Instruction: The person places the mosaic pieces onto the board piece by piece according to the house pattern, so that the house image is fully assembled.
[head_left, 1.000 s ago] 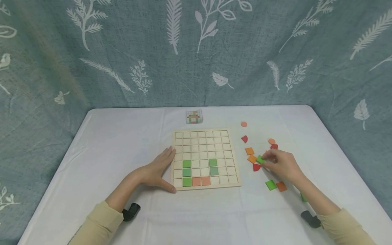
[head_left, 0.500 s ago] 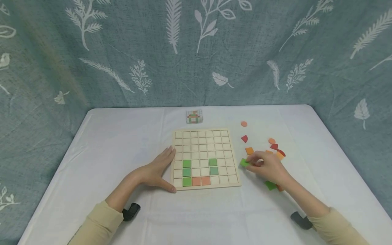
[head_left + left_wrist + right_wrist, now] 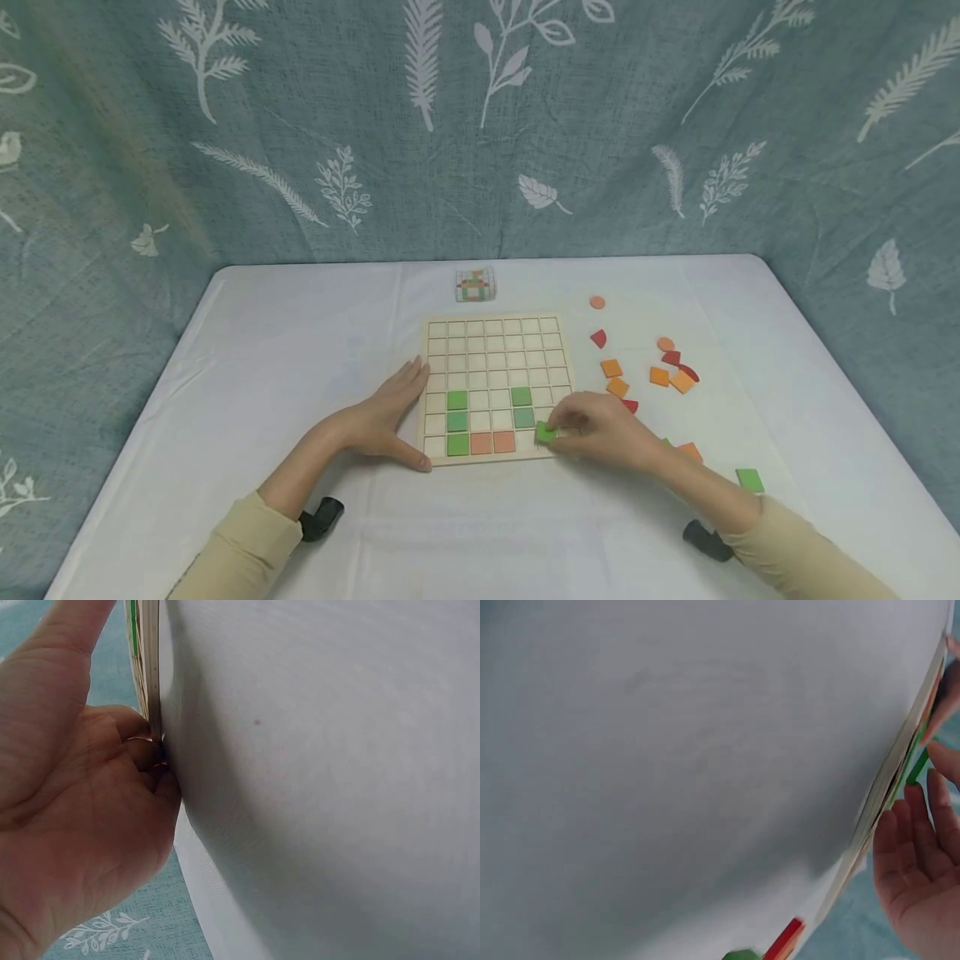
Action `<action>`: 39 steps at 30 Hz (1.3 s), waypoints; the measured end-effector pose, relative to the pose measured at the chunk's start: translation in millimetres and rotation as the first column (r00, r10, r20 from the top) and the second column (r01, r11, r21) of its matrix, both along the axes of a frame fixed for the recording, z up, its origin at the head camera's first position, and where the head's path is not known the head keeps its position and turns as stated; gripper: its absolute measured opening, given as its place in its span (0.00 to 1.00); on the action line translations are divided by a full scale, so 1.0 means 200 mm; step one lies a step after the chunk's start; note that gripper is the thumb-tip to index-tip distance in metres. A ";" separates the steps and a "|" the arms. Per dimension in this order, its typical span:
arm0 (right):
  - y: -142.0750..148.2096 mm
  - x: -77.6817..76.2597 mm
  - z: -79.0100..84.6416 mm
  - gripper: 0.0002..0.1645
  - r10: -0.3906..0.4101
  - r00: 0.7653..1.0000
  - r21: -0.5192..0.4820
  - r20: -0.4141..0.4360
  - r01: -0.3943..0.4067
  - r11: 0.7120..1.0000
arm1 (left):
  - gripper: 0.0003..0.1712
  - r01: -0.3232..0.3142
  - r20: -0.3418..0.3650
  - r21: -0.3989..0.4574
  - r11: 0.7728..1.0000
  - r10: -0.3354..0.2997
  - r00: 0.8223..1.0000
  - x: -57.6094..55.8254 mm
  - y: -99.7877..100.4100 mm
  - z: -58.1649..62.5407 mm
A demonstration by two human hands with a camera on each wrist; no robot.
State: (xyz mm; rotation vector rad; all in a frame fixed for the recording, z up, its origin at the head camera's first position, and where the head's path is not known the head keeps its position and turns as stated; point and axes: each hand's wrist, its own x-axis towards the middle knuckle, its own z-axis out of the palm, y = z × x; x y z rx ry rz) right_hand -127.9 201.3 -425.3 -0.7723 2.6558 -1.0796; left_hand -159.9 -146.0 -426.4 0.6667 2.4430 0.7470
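Note:
A wooden grid board (image 3: 491,347) lies mid-table, with green, teal-green and salmon square tiles set in its lower rows. My right hand (image 3: 607,429) pinches a green square tile (image 3: 545,432) between thumb and fingers, over the board's lower right. In the right wrist view the same green tile (image 3: 917,766) is tilted on edge, close over the board. My left hand (image 3: 378,414) rests against the board's left edge, fingers straight and thumb spread at the near corner. The left wrist view has the left hand (image 3: 90,802) with its fingertips right at the board's side (image 3: 152,671).
Loose orange tiles (image 3: 611,368), red pieces (image 3: 598,338) and salmon discs (image 3: 597,302) lie right of the board. A green tile (image 3: 749,481) sits near the right forearm. Behind the board is a small patterned card (image 3: 476,285). A leaf-print curtain (image 3: 420,192) hangs beyond the table.
My right hand has carried the green tile leftward from the loose pieces to over the board's lower right. The left hand has stayed at the board's edge.

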 end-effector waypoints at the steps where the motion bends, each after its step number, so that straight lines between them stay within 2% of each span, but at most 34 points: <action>1: -0.01 0.00 0.00 0.11 0.030 0.999 0.007 -0.019 -0.029 1.000 | 0.79 0.000 0.000 0.000 1.000 0.000 1.000 0.00 0.00 0.00; 6: -0.05 0.00 -0.01 0.09 0.147 0.984 0.041 -0.097 -0.144 0.989 | 0.79 0.001 -0.006 -0.002 1.000 -0.001 1.000 0.00 0.00 -0.01; 11: -0.07 -0.01 -0.02 0.09 0.188 0.973 0.048 -0.135 -0.183 0.982 | 0.79 0.006 -0.011 -0.002 1.000 -0.006 1.000 0.00 0.00 -0.01; 31: -0.10 0.00 -0.02 0.08 0.113 0.989 0.072 -0.096 -0.106 0.992 | 0.79 0.013 -0.012 -0.002 1.000 -0.013 1.000 0.00 0.00 -0.02; 39: -0.10 0.00 -0.03 0.09 0.116 0.990 0.059 -0.081 -0.111 0.992 | 0.79 0.014 -0.018 -0.007 1.000 -0.014 1.000 0.01 -0.01 -0.02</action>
